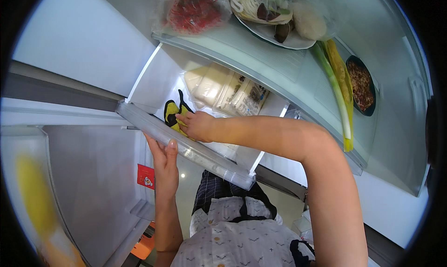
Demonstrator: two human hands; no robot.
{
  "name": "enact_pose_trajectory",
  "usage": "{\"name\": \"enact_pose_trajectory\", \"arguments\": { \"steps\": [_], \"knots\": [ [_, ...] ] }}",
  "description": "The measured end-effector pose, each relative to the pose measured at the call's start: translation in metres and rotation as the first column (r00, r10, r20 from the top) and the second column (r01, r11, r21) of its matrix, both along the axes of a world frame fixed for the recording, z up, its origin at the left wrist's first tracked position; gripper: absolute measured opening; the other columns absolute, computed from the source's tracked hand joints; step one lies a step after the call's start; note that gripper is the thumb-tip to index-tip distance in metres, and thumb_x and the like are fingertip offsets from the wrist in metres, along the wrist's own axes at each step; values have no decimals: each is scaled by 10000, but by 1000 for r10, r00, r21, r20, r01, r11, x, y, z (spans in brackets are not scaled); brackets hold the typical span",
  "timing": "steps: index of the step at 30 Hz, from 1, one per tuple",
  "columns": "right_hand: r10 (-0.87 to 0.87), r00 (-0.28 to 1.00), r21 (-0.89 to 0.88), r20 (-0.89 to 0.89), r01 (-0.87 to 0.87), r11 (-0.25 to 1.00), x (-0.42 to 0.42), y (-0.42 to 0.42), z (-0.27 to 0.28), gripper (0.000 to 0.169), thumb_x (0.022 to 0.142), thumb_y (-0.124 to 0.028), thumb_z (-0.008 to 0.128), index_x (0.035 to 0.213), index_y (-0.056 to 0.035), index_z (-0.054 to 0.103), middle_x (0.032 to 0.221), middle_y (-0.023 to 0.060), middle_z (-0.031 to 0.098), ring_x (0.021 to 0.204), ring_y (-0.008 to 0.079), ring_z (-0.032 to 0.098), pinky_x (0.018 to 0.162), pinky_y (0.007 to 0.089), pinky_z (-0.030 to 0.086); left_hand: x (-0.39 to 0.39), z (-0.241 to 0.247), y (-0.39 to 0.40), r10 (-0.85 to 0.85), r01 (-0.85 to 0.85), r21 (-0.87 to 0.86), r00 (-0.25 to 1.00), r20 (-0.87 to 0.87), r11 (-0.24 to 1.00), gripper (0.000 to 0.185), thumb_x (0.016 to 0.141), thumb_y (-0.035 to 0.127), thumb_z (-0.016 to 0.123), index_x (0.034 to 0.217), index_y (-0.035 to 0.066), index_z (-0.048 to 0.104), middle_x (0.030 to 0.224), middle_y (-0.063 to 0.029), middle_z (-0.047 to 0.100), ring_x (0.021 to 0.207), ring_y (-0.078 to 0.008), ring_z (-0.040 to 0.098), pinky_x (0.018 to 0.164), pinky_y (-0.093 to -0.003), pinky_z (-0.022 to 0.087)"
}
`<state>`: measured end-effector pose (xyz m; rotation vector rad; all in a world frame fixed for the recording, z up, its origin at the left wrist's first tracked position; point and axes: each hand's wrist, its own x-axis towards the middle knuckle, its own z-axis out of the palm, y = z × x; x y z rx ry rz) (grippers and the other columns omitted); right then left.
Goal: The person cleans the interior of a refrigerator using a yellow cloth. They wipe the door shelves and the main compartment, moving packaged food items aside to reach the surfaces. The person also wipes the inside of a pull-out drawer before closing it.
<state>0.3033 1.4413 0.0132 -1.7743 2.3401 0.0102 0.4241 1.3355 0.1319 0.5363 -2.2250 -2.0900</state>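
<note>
A refrigerator drawer (153, 74) with white walls and a clear ribbed front is pulled out before me. My left hand (165, 164) grips the drawer's front panel (188, 151) from the outside, thumb on its edge. Inside, my right hand (198, 126) presses a yellow cloth with black trim (171, 111) near the front panel. Its fingers bunch part of the cloth; the palm is turned away. Behind the cloth lie pale packages in clear plastic (223, 88), some bearing writing.
Above the drawer, a glass shelf (258, 62) holds a bag of red food (197, 13) and a plate (297, 43) of bagged vegetables. Farther right are a leek (333, 88) and a dark dish of food (361, 80). An open refrigerator door (94, 169) stands at left.
</note>
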Motion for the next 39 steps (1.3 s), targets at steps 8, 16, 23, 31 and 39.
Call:
{"name": "enact_pose_trajectory", "arguments": {
  "steps": [8, 16, 23, 31, 39],
  "knots": [
    [-46, 945, 315, 325, -63, 947, -3, 13, 24, 218, 820, -207, 554, 960, -89, 672, 983, 82, 669, 873, 263, 654, 677, 384, 522, -1, -9, 0, 20, -26, -75, 996, -82, 997, 668, 989, 226, 433, 1497, 76, 26, 1351, -102, 365, 1104, -149, 419, 930, -264, 367],
    [321, 925, 484, 202, -379, 789, 16, 49, 43, 267, 728, -161, 687, 992, -122, 695, 941, 57, 693, 841, 267, 678, 641, 397, 555, -1, -5, -2, -5, 4, -99, 1000, -7, 995, 668, 989, 232, 424, 1498, 80, 20, 1391, -109, 334, 1146, -167, 407, 964, -284, 349],
    [30, 980, 583, 197, -142, 800, 15, 48, 37, 185, 713, -124, 689, 893, -106, 728, 950, 88, 692, 841, 300, 674, 602, 424, 563, 1, -9, -3, -14, 9, -62, 998, -67, 998, 663, 993, 233, 415, 1499, 89, 11, 1438, -129, 288, 1241, -200, 368, 1035, -326, 309],
    [81, 930, 405, 357, -233, 884, 5, 53, 16, 268, 637, -129, 745, 894, -60, 713, 924, 140, 685, 865, 334, 659, 669, 417, 553, -1, 0, 1, -9, 10, 18, 999, -49, 1000, 717, 986, 184, 438, 1474, 14, -60, 1510, -188, 132, 1369, -255, 209, 1113, -341, 153],
    [-58, 942, 94, 331, 29, 995, -5, 33, 16, 266, 736, -104, 638, 984, -19, 601, 1044, 179, 575, 830, 331, 651, 679, 428, 543, 3, -5, 4, 31, -34, -84, 999, -29, 996, 674, 991, 266, 428, 1500, 94, 21, 1495, -140, 206, 1312, -232, 303, 1064, -327, 264]
  ]
}}
